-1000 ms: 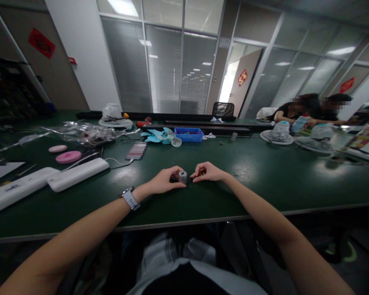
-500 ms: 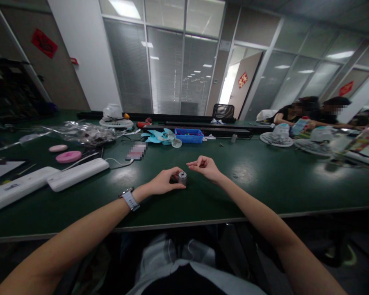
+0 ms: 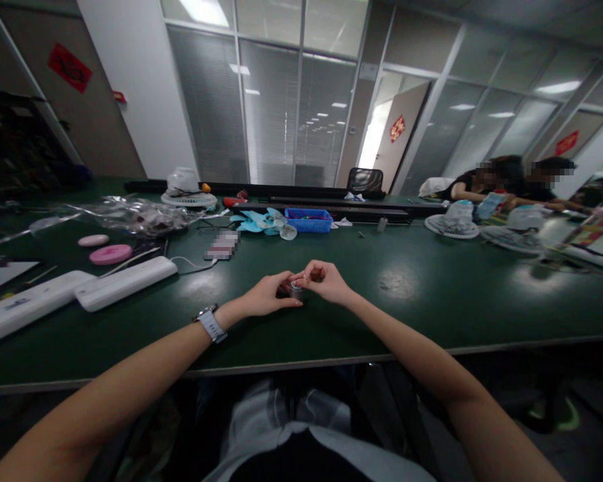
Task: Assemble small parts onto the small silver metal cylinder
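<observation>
My left hand [image 3: 265,296] is closed around a small silver cylindrical motor [image 3: 296,292], which stands upright on the green table. Its thumb lies along the near side and its fingers curl behind. My right hand [image 3: 329,281] is closed in a pinch over the motor's top end, fingertips at or just above it. Whatever lies between those fingertips is too small to make out, and they cover most of the top.
Left of my hands lie a white power strip [image 3: 125,282], a phone [image 3: 222,245] on a cable and a pink round object [image 3: 110,254]. Beyond are blue fan blades [image 3: 261,223], a blue tray [image 3: 309,221] and another small cylinder [image 3: 382,224]. Two people sit far right beside white fan parts [image 3: 452,224].
My right hand has moved left and slightly down, from beside the motor to over its top. My left hand keeps its hold with hardly any movement.
</observation>
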`<state>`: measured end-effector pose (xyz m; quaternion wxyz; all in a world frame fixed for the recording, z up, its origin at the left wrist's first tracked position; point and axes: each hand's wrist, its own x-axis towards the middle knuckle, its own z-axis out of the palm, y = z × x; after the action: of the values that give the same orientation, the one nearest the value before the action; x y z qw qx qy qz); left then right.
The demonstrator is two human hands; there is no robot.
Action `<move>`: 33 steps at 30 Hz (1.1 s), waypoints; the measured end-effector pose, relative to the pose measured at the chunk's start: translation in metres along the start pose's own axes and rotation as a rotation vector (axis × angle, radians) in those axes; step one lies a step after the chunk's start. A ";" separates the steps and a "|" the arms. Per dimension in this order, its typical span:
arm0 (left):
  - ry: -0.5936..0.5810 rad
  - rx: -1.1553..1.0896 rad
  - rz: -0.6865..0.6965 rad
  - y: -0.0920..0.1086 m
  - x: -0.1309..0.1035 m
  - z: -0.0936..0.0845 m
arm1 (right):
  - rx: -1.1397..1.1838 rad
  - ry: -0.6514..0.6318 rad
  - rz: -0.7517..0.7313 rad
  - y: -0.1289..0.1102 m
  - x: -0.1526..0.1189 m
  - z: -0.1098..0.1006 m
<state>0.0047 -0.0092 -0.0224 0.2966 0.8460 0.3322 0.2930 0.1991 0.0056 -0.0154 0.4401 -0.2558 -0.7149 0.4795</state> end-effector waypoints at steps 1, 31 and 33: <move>0.001 0.003 0.002 0.000 0.000 0.000 | -0.035 0.023 -0.006 0.000 0.000 0.001; 0.374 0.128 0.041 0.009 0.005 -0.006 | -0.133 -0.082 0.059 0.014 -0.009 -0.002; 0.403 0.147 0.010 0.005 0.006 -0.011 | -0.173 -0.044 0.053 0.015 -0.008 -0.006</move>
<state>0.0026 -0.0039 -0.0097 0.1603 0.7912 0.4013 0.4328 0.2072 0.0084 -0.0312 0.3876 -0.3013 -0.7560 0.4329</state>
